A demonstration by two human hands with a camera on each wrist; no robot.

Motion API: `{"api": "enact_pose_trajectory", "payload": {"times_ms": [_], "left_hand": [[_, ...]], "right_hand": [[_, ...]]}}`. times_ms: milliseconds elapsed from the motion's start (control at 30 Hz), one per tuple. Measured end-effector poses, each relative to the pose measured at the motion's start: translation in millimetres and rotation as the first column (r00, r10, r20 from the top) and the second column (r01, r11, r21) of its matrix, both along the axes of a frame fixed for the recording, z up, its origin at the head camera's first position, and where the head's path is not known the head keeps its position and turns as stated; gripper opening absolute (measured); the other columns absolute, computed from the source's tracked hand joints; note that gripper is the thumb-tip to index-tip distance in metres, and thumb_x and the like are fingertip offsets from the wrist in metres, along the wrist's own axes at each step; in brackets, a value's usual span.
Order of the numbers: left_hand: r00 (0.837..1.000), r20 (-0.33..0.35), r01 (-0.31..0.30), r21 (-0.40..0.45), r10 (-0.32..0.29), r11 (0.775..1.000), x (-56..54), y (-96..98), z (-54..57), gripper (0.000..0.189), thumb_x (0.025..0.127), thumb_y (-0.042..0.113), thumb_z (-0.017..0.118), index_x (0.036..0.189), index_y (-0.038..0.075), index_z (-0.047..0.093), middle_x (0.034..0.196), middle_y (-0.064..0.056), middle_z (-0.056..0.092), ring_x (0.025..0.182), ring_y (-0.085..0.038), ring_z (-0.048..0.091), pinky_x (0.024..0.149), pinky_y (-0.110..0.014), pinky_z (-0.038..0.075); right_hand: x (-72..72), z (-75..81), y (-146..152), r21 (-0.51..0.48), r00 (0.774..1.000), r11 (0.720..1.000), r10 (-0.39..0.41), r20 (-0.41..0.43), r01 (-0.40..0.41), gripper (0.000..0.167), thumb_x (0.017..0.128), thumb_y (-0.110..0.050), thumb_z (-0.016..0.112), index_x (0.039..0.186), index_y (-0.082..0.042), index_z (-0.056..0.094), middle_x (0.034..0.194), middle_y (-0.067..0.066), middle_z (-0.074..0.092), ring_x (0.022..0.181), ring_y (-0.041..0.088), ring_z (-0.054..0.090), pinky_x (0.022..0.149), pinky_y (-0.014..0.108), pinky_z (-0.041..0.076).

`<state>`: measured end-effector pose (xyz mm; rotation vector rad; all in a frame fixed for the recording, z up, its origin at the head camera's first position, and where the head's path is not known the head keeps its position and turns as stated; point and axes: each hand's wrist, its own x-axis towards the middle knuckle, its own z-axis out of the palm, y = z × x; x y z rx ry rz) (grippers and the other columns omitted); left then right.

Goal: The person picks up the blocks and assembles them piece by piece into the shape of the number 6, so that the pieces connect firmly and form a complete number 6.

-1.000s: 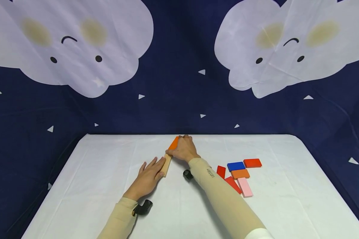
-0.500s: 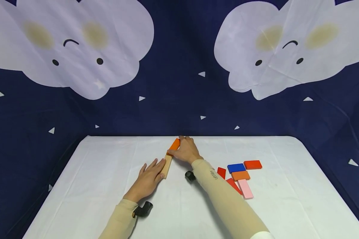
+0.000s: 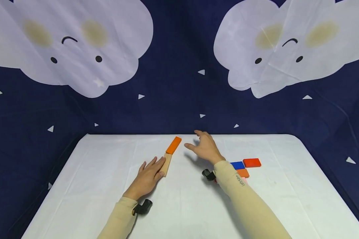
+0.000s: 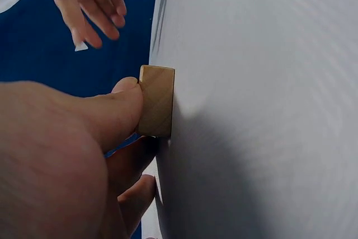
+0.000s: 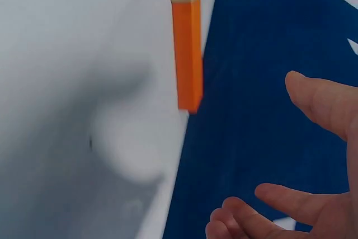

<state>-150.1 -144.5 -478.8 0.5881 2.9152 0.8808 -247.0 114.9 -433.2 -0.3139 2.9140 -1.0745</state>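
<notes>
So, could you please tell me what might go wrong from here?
The left hand touches the wooden block, whose far end meets the far orange block; a small slip could part them. That orange block lies near the far edge of the table, so a forward push might send it over. The right sleeve partly hides the blue block in the head view; if lowered, it could disturb it.

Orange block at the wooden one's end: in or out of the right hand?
Out. In the head view, the orange block rests on the table, with a visible gap between it and the right hand.
</notes>
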Motion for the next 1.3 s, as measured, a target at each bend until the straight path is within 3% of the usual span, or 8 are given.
{"api": "enact_pose_trajectory", "payload": {"times_ms": [100, 333, 600, 800, 1000, 1300], "left_hand": [[1.000, -0.007, 0.003, -0.001, -0.003, 1.000, -0.3, -0.1, 1.1, 0.055, 0.104, 0.022, 0.055, 0.153, 0.002, 0.040, 0.157, -0.012, 0.041, 0.148, -0.037, 0.030, 0.117, -0.066, 0.013], [1.000, -0.015, 0.014, 0.016, -0.014, 1.000, -0.9, -1.5, 2.1, 0.055, 0.104, 0.021, 0.055, 0.153, 0.001, 0.040, 0.156, -0.014, 0.042, 0.146, -0.039, 0.031, 0.116, -0.067, 0.014], [1.000, 0.015, 0.003, 0.032, -0.004, 0.999, -4.3, -5.4, 3.6, 0.054, 0.106, 0.023, 0.052, 0.155, 0.006, 0.037, 0.157, -0.012, 0.040, 0.148, -0.037, 0.030, 0.118, -0.064, 0.014], [1.000, 0.012, 0.010, 0.028, -0.010, 1.000, -8.5, -6.4, 6.0, 0.054, 0.106, 0.024, 0.051, 0.155, 0.006, 0.038, 0.157, -0.014, 0.041, 0.147, -0.037, 0.032, 0.117, -0.066, 0.015], [0.999, 0.029, 0.043, 0.011, -0.043, 0.999, -21.5, -6.0, 11.1, 0.054, 0.107, 0.024, 0.051, 0.156, 0.006, 0.037, 0.157, -0.013, 0.040, 0.147, -0.037, 0.032, 0.117, -0.066, 0.016], [0.992, 0.049, 0.116, -0.031, -0.115, 0.993, -50.8, -6.3, 20.9, 0.056, 0.107, 0.022, 0.050, 0.158, 0.008, 0.032, 0.160, -0.012, 0.036, 0.149, -0.035, 0.029, 0.118, -0.064, 0.015]], "right_hand": [[6.3, 7.0, 17, -0.003, 1.000, 1.000, 0.009, -0.020, -0.009, 0.081, 0.088, -0.046, 0.074, 0.148, 0.001, 0.045, 0.143, 0.022, 0.051, 0.123, 0.036, 0.054, 0.101, 0.051, 0.046], [24.2, 11.5, 50, -0.010, 1.000, 1.000, -0.004, -0.028, 0.004, 0.080, 0.088, -0.048, 0.074, 0.148, -0.002, 0.047, 0.143, 0.019, 0.053, 0.123, 0.037, 0.053, 0.103, 0.053, 0.044], [50.0, 2.2, 77, 0.029, 0.999, 0.999, 0.017, -0.047, -0.015, 0.078, 0.088, -0.044, 0.076, 0.147, 0.000, 0.048, 0.140, 0.022, 0.056, 0.118, 0.042, 0.054, 0.101, 0.056, 0.043], [71.5, -4.7, 88, 0.087, 0.999, 0.996, 0.020, -0.050, -0.016, 0.077, 0.088, -0.043, 0.077, 0.145, 0.000, 0.049, 0.140, 0.020, 0.056, 0.125, 0.041, 0.050, 0.103, 0.057, 0.043], [88.6, -13.0, 98, 0.127, 0.999, 0.992, 0.026, -0.037, -0.021, 0.076, 0.088, -0.043, 0.076, 0.143, 0.003, 0.051, 0.139, 0.022, 0.057, 0.130, 0.043, 0.046, 0.106, 0.060, 0.041], [99.3, -20.8, 104, 0.233, 0.993, 0.972, 0.058, -0.099, -0.033, 0.073, 0.085, -0.042, 0.079, 0.134, 0.008, 0.057, 0.125, 0.023, 0.061, 0.114, 0.038, 0.052, 0.098, 0.055, 0.047]]}}
